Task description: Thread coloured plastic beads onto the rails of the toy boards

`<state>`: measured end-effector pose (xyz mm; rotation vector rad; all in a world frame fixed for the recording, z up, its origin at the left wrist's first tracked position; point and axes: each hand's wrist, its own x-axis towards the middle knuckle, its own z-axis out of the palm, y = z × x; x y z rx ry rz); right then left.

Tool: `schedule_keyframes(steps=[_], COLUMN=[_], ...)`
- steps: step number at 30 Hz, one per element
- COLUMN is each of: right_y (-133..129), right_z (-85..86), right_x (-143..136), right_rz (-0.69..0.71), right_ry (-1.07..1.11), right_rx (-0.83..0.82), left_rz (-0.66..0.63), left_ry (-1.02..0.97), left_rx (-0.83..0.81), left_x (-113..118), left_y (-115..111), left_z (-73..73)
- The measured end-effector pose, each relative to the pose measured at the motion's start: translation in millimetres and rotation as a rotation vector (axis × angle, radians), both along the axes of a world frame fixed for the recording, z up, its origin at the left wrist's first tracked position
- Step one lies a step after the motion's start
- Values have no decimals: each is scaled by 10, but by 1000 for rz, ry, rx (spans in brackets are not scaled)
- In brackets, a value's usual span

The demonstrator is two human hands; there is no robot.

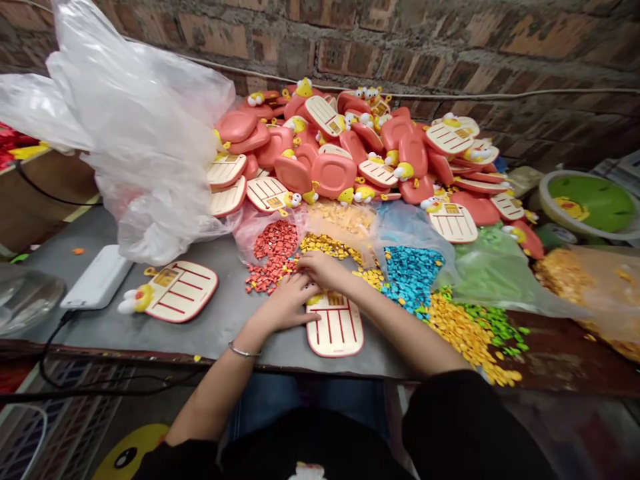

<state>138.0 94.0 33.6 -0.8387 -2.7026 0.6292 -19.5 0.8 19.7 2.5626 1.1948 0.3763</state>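
In front of me on the grey tabletop lies a cream slotted board (pixel 336 328) with a red rim and a yellow duck head at its top. My left hand (pixel 287 303) is over its upper left edge, thumb stretched across the board and fingers reaching over the duck head. Just above, my right hand (pixel 325 269) has its fingers bent together beside the small pieces. What those fingertips hold, if anything, is hidden. Around the hands are small red pieces (pixel 275 243), gold pieces (pixel 333 247) and blue pieces (pixel 413 270).
A second slotted board (pixel 185 291) lies left, near a white power bank (pixel 97 277) with a cable. Behind rises a heap of red-backed boards (pixel 334 175) against the brick wall. A large clear plastic bag (pixel 150 133) stands left; yellow pieces (pixel 457 327) and green pieces (pixel 500 327) spread right.
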Motion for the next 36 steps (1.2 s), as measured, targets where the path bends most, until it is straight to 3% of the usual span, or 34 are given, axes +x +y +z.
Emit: schedule_keyframes(steps=[4,9,13,15,18,22,28,36], right_y=[162,144,20,-93,-257,-278,-47,-2], right_z=[-145,-132,-16,27,7,-120,-282,-207], right_x=[-216,-196,153,403,681,725,563,498], right_rz=[158,120,-59,-156,-217,-247,-277,-129], right_ry=[-132,-104,153,252,273,187,-107,-76], right_rx=[84,150,39,-25,-73,-76,46,-19], left_rz=[101,173,68,85,166,201,173,109], left_ry=[-38,-63,-9,47,90,112,102,80], left_rx=[113,136,53,31,26,12,4,-3], left_x=[-6,-3,-34,-27,52,209,263,184], left_y=[55,51,-86,-219,-453,-649,-535,-389], left_z=[8,114,193,181,87,-75,-125,-83])
